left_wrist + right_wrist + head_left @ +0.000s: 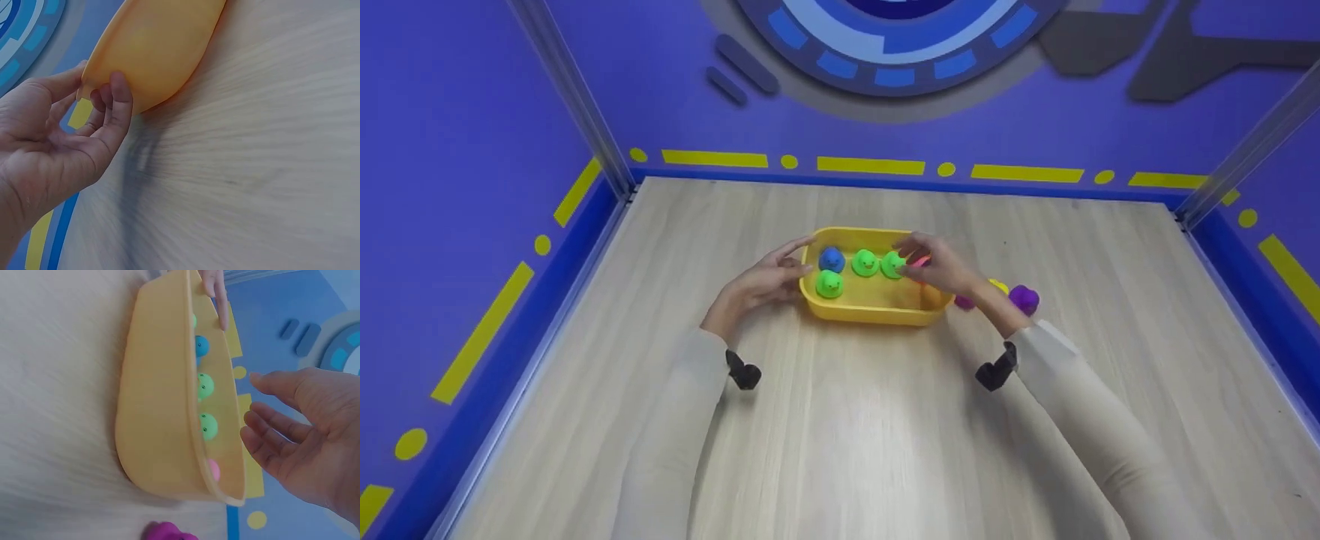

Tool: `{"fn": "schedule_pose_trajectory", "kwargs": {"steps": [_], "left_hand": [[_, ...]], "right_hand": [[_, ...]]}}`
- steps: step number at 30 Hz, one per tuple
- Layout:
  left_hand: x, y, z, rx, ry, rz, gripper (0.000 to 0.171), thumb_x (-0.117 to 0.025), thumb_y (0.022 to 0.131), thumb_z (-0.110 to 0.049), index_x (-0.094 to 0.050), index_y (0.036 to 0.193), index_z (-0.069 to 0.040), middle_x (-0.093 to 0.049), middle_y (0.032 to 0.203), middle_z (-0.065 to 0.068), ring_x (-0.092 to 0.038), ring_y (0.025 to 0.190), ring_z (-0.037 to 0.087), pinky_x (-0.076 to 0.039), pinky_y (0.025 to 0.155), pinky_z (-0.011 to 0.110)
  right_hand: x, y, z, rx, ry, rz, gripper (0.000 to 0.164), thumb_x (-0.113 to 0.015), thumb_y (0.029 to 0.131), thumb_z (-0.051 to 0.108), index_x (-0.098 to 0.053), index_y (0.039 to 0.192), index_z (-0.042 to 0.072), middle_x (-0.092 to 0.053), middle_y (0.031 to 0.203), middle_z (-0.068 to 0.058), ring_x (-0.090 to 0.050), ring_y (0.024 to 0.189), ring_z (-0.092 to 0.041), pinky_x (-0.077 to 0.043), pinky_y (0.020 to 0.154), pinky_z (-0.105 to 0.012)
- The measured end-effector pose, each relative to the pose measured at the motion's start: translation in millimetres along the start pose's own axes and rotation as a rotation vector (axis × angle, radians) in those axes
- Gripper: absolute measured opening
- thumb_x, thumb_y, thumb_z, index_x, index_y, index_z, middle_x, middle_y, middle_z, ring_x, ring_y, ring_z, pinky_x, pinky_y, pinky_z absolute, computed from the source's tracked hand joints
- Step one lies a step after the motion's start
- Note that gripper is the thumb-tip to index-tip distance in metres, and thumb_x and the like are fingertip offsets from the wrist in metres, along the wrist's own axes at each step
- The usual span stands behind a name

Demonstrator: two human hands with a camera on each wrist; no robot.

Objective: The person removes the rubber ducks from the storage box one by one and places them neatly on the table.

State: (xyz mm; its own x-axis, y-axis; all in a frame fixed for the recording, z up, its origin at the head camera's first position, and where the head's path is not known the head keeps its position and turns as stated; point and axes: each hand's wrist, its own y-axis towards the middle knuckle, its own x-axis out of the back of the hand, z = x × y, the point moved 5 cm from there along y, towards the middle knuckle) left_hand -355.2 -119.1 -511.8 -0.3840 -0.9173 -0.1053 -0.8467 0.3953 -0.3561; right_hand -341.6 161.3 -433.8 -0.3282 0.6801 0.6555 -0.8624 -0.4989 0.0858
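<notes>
A yellow plastic tub [877,312] stands on the table, holding a blue toy duck [832,259], three green toy ducks [865,262] and a pink one [214,469] at the right end. My left hand [769,281] pinches the tub's left end, thumb at the rim and fingers against the outer wall [163,45]. Above the right end hovers my right hand [945,266], its thumb and loosely bent fingers apart with nothing between them in the right wrist view. In the head view it partly hides the pink duck.
Just right of the tub lie a purple toy duck [1024,300], a yellow one [999,286] partly behind my right wrist, and another purple piece [964,301]. Blue printed walls [870,139] enclose the wooden table [855,420] at the back and sides.
</notes>
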Motion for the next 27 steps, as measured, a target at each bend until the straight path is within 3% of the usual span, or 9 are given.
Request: {"fn": "schedule_pose_trajectory", "kwargs": {"steps": [8,19,27], "left_hand": [[-0.5,1.7,2.0,-0.012,-0.012,-0.016,0.062,-0.058,0.103,-0.009,-0.040,0.157,-0.034,-0.048,0.120,0.011,-0.058,0.100,0.023,-0.057,0.085,0.035],[0.8,-2.3,0.9,-0.011,0.031,-0.043,0.061,-0.059,0.104,-0.011,-0.041,0.155,-0.038,-0.046,0.127,0.012,-0.057,0.107,0.025,-0.056,0.091,0.039],[0.3,-2.3,2.3,-0.023,0.041,-0.029,0.060,-0.057,0.105,-0.011,-0.040,0.156,-0.037,-0.045,0.124,0.012,-0.055,0.095,0.021,-0.052,0.079,0.034]], "right_hand": [[-23.9,10.1,-2.1,0.008,-0.022,0.050,0.038,-0.073,0.092,0.004,-0.064,0.127,-0.007,-0.069,0.119,-0.028,-0.068,0.108,-0.039,-0.056,0.096,-0.052],[-54.7,21.6,-1.5,-0.038,0.002,0.114,0.039,-0.070,0.095,0.005,-0.064,0.132,-0.003,-0.067,0.128,-0.024,-0.066,0.116,-0.037,-0.052,0.105,-0.050],[-70.7,32.5,2.6,-0.050,0.001,0.150,0.040,-0.070,0.096,0.007,-0.063,0.135,-0.001,-0.068,0.126,-0.021,-0.067,0.116,-0.036,-0.054,0.103,-0.047]]}}
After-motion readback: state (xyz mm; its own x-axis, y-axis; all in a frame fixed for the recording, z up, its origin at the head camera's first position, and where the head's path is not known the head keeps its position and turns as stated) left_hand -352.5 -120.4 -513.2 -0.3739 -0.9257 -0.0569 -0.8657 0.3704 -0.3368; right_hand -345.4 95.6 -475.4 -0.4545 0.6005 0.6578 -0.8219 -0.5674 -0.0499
